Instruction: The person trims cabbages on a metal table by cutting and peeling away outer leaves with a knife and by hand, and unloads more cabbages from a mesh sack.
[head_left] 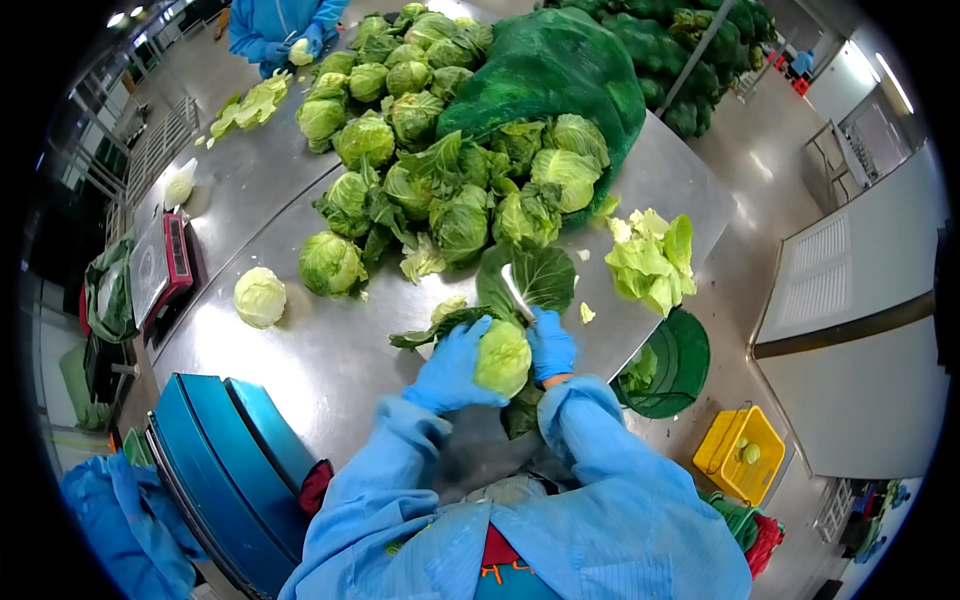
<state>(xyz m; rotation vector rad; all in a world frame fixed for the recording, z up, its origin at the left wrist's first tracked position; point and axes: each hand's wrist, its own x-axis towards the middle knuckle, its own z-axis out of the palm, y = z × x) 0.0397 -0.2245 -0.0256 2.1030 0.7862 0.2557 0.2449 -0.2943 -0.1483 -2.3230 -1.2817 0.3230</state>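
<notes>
My left hand [452,372], in a blue glove, wraps round the left side of a pale green cabbage [503,358] low over the metal table. On the cabbage's right, my right hand [551,346] is closed on a knife [517,291], its blade pointing up and left. A broad dark outer leaf [541,277] spreads behind the blade, and more loose leaves lie under and beside the cabbage. The heap of untrimmed cabbages [460,222] lies just beyond my hands. A trimmed cabbage [260,298] sits to the left on the table.
A green net sack [550,75] leans behind the heap. Cut leaves [652,262] lie at the right edge, above a green basket [690,365] and a yellow crate [715,447]. A red-edged scale [165,265] and blue bins [225,450] stand left. A co-worker [275,25] handles a cabbage opposite.
</notes>
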